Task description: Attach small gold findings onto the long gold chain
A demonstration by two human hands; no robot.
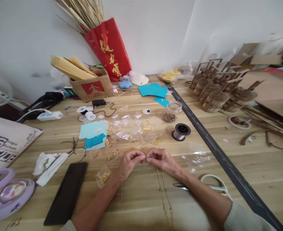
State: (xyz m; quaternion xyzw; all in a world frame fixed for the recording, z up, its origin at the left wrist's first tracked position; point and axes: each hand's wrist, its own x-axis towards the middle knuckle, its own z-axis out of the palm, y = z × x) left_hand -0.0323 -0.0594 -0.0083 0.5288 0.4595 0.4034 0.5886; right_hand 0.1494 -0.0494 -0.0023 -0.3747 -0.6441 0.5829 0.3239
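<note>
My left hand (129, 162) and my right hand (161, 159) meet fingertip to fingertip over the wooden table (136, 199), both pinched shut on the top of a gold bead strand (164, 192). The strand trails down toward me between my forearms. Several small clear bags of gold and silver beads (132, 134) lie just beyond my fingers. One more bag of gold beads (103, 177) rests beside my left wrist.
Scissors (204, 186) lie under my right forearm. A spool of clear thread (180, 131) and a bead jar (170, 116) stand further back. A black phone (66, 192), a purple case (6, 194), blue paper (94, 134), a cardboard box (92, 85), a red bag (109, 48) and wooden laser-cut parts (218, 93) surround the work spot.
</note>
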